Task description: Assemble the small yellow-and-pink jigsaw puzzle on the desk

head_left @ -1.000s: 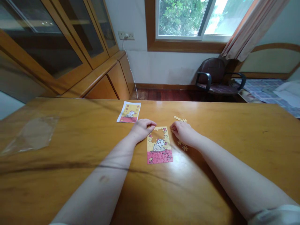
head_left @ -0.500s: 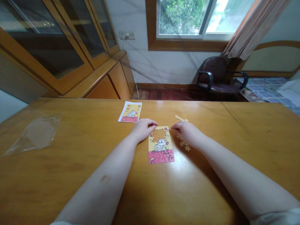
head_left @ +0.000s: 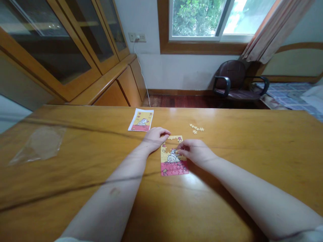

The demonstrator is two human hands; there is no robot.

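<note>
A small jigsaw puzzle (head_left: pixel 174 168) lies flat before me, showing a white cartoon animal on yellow and pink. Its upper middle has a gap where the wood shows through. At its upper left edge, my left hand (head_left: pixel 155 138) rests with thumb and fingers drawn together, fingertips on the border. My right hand (head_left: pixel 195 151) is over the puzzle's right side, thumb and fingers pinched by the gap on a small yellowish puzzle piece, mostly covered by the fingers. Several loose puzzle pieces (head_left: pixel 196 128) lie beyond the right hand.
A printed picture card (head_left: pixel 141 120) of the same design lies behind my left hand. A clear plastic bag (head_left: pixel 41 143) is on the left of the wooden table (head_left: pixel 252 151). Glass-door cabinets (head_left: pixel 75 50) stand at left; an armchair (head_left: pixel 233 80) is beyond the table.
My right hand has moved left and slightly nearer, from the loose pieces to the puzzle's gap. It now covers the nearer loose pieces' spot. My left hand stays at the border.
</note>
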